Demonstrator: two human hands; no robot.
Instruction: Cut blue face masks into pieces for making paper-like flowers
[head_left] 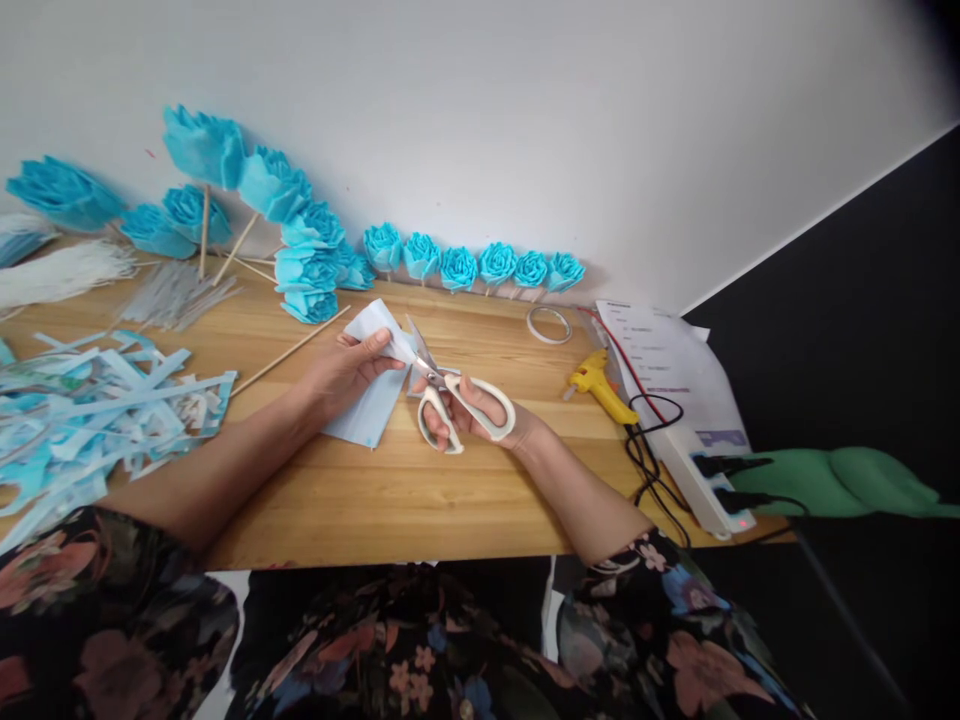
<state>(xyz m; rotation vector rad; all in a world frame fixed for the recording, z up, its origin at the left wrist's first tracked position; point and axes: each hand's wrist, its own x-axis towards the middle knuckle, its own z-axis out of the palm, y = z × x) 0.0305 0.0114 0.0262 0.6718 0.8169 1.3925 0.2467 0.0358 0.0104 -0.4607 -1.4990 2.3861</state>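
At frame center, we pinched the pale paper sheet w/ our left hand, thumb on top. Our right hand gripped the scissors, fingers thru the loops, blades apart at the paper's right edge.

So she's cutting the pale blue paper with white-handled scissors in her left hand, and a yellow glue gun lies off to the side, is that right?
Not quite. The head view shows the white-handled scissors in the right hand; the left hand holds the pale blue paper. The yellow glue gun does lie off to the side.
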